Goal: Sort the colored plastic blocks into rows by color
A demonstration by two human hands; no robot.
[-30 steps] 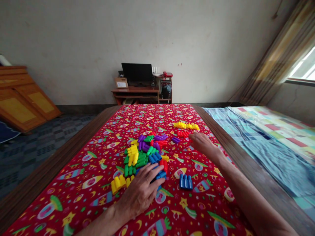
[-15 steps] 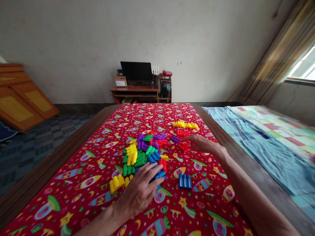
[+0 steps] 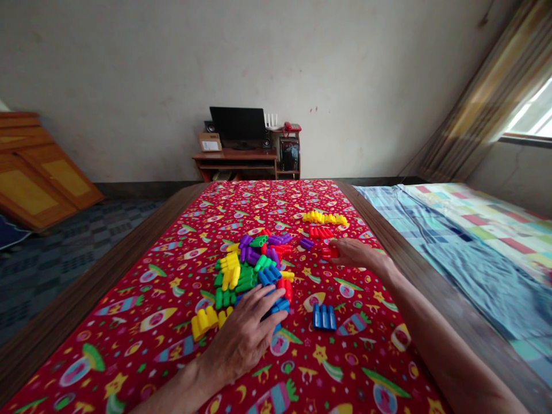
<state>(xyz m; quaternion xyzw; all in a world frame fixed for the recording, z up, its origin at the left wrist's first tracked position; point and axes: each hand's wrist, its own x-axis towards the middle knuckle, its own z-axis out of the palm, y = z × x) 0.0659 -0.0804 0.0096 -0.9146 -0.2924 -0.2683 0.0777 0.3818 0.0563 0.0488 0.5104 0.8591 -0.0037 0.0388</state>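
Note:
Plastic building blocks made of joined tubes lie in a mixed pile on the table. My left hand rests palm down on the near side of the pile, its fingers stretched over blue blocks that it partly hides. Farther off on the right, my right hand has its fingers closed on a red building block. Just beyond that block is a red row, with a yellow row behind it. A small purple block lies left of my right hand. One blue block sits apart, nearer me.
A red patterned cloth covers the table, whose brown edge shows on both sides. To the right is a bed with checked covers. A desk with a monitor stands against the far wall, and a wooden cabinet at the left.
My right hand has shifted slightly right and turned, and the red block has straightened beside the red row. My left hand has stayed on the pile.

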